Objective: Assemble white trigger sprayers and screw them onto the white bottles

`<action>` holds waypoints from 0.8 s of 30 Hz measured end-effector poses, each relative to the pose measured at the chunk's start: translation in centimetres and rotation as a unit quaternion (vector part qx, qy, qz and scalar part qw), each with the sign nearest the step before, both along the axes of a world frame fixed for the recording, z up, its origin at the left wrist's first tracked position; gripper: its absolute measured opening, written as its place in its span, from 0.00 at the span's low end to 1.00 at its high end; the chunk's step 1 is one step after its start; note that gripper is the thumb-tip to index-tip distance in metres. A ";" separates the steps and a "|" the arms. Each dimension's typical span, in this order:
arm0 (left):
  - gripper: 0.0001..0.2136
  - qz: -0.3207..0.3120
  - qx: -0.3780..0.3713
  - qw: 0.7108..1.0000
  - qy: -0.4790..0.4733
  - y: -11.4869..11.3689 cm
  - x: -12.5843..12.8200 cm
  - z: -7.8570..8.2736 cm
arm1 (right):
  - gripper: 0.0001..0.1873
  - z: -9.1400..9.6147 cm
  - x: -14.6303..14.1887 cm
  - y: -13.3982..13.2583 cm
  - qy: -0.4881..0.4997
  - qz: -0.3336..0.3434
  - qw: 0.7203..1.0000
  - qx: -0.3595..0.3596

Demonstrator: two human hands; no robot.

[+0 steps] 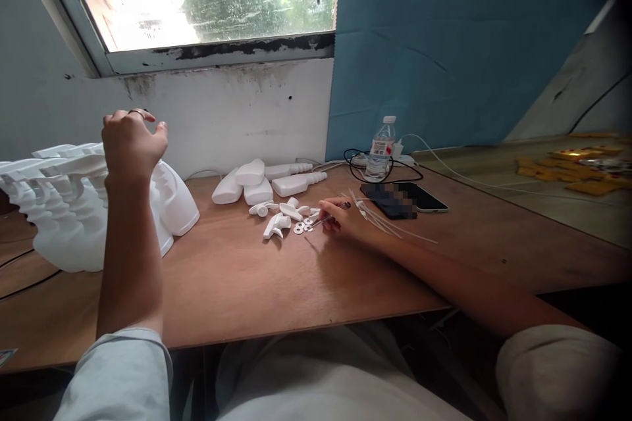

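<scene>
My left hand (133, 145) is raised in front of the wall, fingers curved and thumb held apart, with nothing visible in it. Below and behind it stands a row of white plastic bottles (180, 200). Over the table, my right hand (338, 214) grips a slim, tweezers-like metal tool (323, 219) like a pen. Its tip points down at several small white ring washers (299, 228). White spray trigger heads (277, 226) lie just left of the washers. Thin white dip tubes (378, 220) are spread to the right of my right hand, partly behind it.
White trigger shrouds or similar white plastic parts (249, 173) are piled near the wall. A water bottle (381, 151) stands at the back among cables, with two phones (434, 200) before it. Yellow packets (577, 168) lie beyond the right side of the wooden table (237, 289).
</scene>
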State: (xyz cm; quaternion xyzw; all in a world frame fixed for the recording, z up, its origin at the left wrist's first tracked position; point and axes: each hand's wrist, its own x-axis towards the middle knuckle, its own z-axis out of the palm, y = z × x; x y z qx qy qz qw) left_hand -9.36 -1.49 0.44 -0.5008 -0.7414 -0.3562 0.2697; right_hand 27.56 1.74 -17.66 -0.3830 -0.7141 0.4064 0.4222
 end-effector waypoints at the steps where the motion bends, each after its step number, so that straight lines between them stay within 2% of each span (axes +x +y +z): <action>1: 0.18 0.006 -0.027 1.000 -0.001 -0.1 -0.2 -0.1 | 0.22 0.0 0.0 0.1 0.002 0.001 1.000 0.001; 4: 0.19 0.026 -0.095 0.995 -0.002 0.0 -0.4 -0.3 | 0.23 -0.1 0.1 0.2 0.004 0.003 1.000 0.002; 9: 0.18 0.017 -0.154 0.988 -0.022 0.7 -0.8 -0.3 | 0.24 -0.4 0.1 0.1 0.010 0.006 1.000 -0.005; 12: 0.15 -0.020 -0.150 0.988 -0.017 0.4 -1.1 -0.3 | 0.26 -0.3 0.2 -0.1 0.021 0.002 1.000 -0.006; 14: 0.14 -0.083 -0.130 0.988 -0.018 -0.4 -0.8 -0.3 | 0.30 0.2 0.3 -0.1 0.036 0.015 0.999 -0.002; 17: 0.12 -0.205 -0.108 0.973 -0.014 -2.5 0.8 0.0 | 0.35 1.8 0.2 0.0 0.062 0.085 0.994 0.026; 19: 0.10 -0.265 -0.078 0.961 0.023 -4.1 2.4 0.4 | 0.32 3.5 -0.4 0.0 0.060 0.125 0.990 0.030; 21: 0.10 -0.309 -0.031 0.949 0.062 -5.4 4.1 0.8 | 0.28 5.5 -1.5 -0.3 0.043 0.129 0.990 0.039; 24: 0.13 -0.392 0.035 0.916 0.083 -6.2 6.6 1.1 | 0.19 9.0 -3.8 -1.4 0.020 0.118 0.982 0.144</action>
